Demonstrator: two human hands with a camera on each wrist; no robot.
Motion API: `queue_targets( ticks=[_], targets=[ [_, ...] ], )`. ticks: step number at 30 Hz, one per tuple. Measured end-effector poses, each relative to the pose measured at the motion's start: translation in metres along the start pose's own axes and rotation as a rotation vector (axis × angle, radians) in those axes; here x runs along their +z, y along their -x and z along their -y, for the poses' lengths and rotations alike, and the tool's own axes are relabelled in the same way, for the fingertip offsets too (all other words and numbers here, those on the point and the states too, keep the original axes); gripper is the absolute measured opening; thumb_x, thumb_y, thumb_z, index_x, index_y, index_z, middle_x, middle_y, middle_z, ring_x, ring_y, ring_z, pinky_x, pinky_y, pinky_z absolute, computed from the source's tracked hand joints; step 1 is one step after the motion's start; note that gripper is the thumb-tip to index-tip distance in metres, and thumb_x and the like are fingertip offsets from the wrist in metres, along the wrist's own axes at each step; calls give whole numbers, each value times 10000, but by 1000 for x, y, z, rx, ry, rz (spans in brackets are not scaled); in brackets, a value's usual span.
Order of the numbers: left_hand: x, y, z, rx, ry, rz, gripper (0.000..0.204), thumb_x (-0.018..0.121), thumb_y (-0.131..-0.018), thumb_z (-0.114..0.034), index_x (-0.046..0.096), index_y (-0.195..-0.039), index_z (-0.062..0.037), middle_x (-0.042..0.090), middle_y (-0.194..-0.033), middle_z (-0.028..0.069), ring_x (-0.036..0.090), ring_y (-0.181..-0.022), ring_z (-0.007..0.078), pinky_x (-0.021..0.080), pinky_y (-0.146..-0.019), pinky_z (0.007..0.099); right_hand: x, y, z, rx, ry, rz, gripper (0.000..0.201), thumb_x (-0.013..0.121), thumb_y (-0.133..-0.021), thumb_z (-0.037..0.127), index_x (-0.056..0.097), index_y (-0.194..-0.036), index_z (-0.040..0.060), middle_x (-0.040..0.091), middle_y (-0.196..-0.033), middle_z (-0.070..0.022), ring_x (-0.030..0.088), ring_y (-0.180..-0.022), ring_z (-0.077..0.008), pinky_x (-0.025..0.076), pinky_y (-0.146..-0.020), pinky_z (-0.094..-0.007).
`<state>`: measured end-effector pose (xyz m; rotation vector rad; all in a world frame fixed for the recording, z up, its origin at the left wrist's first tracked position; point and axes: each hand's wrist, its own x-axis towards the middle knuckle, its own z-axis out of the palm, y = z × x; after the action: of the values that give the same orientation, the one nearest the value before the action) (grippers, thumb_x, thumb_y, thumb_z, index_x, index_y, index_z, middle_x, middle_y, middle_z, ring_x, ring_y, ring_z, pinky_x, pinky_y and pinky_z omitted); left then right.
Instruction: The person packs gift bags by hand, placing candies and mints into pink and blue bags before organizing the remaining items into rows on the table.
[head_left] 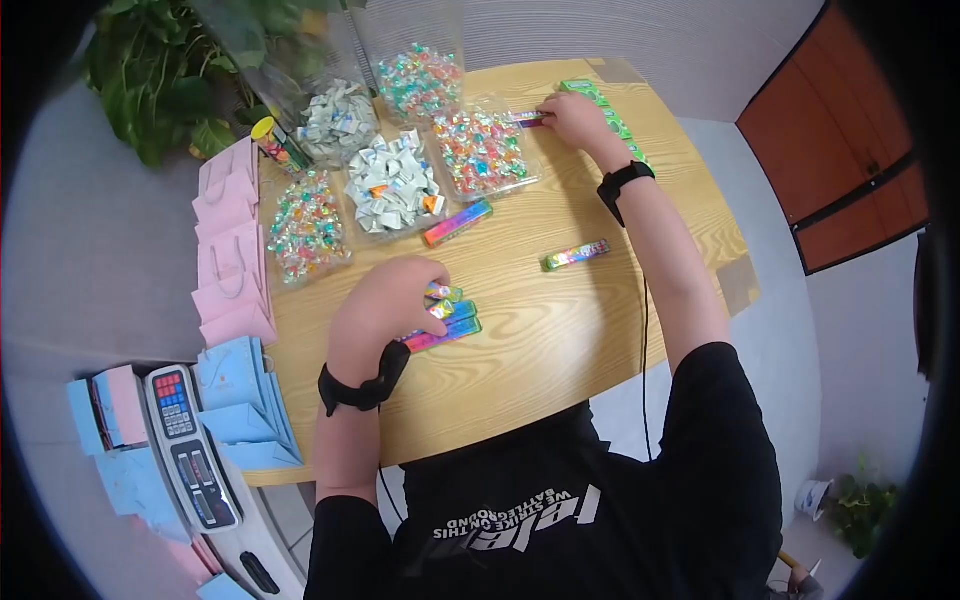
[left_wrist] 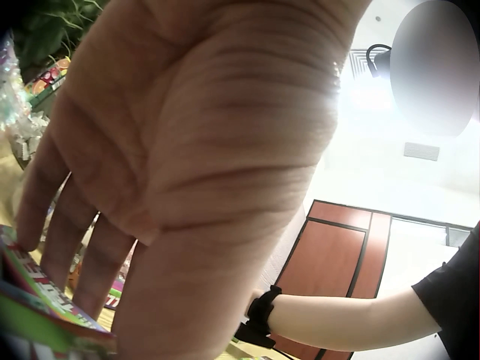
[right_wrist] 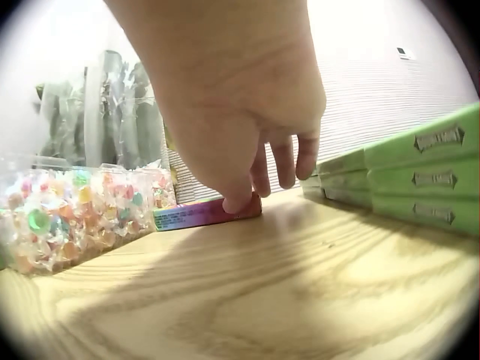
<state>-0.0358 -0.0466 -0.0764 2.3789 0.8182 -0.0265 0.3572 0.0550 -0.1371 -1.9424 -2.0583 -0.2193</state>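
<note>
In the head view my left hand [head_left: 385,295] curves around several small colourful candy packs [head_left: 460,328] lying together on the table, its thumb on the near side. The left wrist view shows the fingers [left_wrist: 97,259] reaching down beside a pack [left_wrist: 37,289] with printed lettering. At the far side of the table, my right hand [head_left: 578,120] pinches the end of a purple candy pack [right_wrist: 196,215]; the thumb is against its near face. Between the hands lie a pink-and-blue pack [head_left: 458,223] and a rainbow-coloured pack [head_left: 576,255].
Green gum boxes [head_left: 612,120] stand stacked beside the right hand. Clear tubs of wrapped candies [head_left: 482,150] and white-wrapped sweets [head_left: 395,185] line the back left. Pink bags [head_left: 228,270], blue bags [head_left: 240,390] and a scale [head_left: 190,450] stand along the left edge. A cord [head_left: 645,370] trails from the right wrist.
</note>
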Motion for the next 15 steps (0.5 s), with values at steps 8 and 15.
queue_targets(
  ticks=[8,15],
  targets=[
    [-3,-4,-5,-19,-49,46,571,834,-586,-220,633,-1096,-57,650,-1057,144,604,-1017,326,481,-871,393,-25,27,8,110,7,32,176,738,-780,229,750,-937,151,709,-860,-58,655,-857,-264,521,-779,-382],
    [0,-4,-11,0,-68,46,572,835,-592,-197,633,-1108,-53,650,-1070,145,602,-1029,325,478,-882,395,-25,47,3,48,-54,-8,124,718,-793,184,752,-910,162,712,-832,-41,663,-827,-249,502,-795,-384]
  ],
)
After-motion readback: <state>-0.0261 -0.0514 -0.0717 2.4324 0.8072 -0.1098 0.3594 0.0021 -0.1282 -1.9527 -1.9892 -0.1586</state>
